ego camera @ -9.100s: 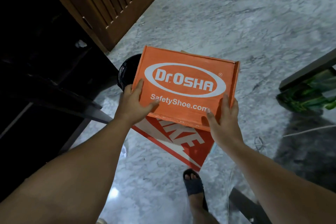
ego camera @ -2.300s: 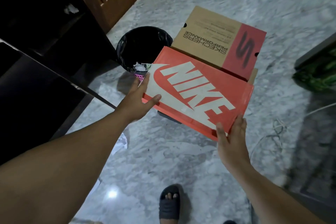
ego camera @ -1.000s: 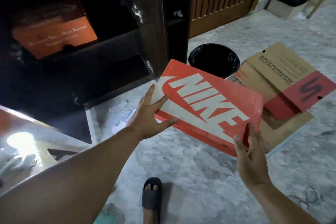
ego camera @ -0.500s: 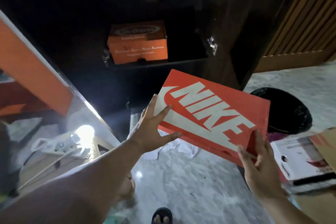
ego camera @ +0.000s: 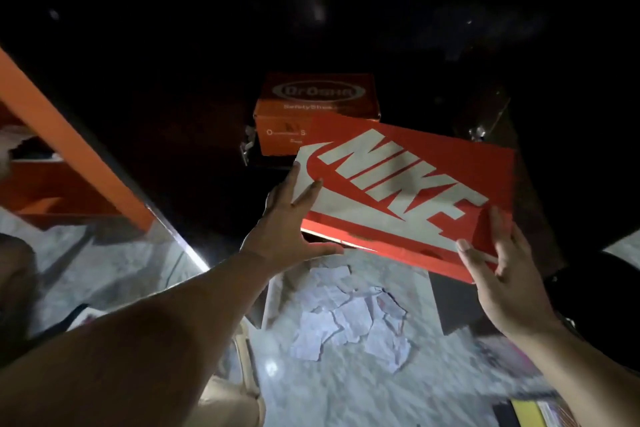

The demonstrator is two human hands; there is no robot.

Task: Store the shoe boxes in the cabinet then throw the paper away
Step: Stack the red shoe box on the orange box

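Head view: dark cabinet (ego camera: 381, 28) interior ahead, marble floor (ego camera: 346, 392) below.
Nike box (ego camera: 408, 191): red with white lettering and swoosh, held in the air between both hands in front of the cabinet opening, lid up, its right end lower than its left.
Left hand (ego camera: 291, 218): at the box's left end, fingers straight and spread against the end face, thumb stretched out under the near bottom edge; palm presses the box rather than curling round it.
Right hand (ego camera: 498, 263): at the box's near right corner, fingers up along the right end, thumb on the near side face; it supports the corner from below and outside with fingers mostly straight.
Osha box (ego camera: 317, 111): orange, sitting inside the cabinet on a shelf, directly behind the Nike box's far left corner, which hides part of its front.
Paper (ego camera: 349, 322): crumpled white sheets on the floor below the held box, between the two forearms, touched by neither hand.
Bin (ego camera: 602, 295): black, at the right edge, beside the right wrist, mostly in shadow.
Door (ego camera: 69, 149): orange-edged panel at left, swung open, with a shiny face reflecting the floor.
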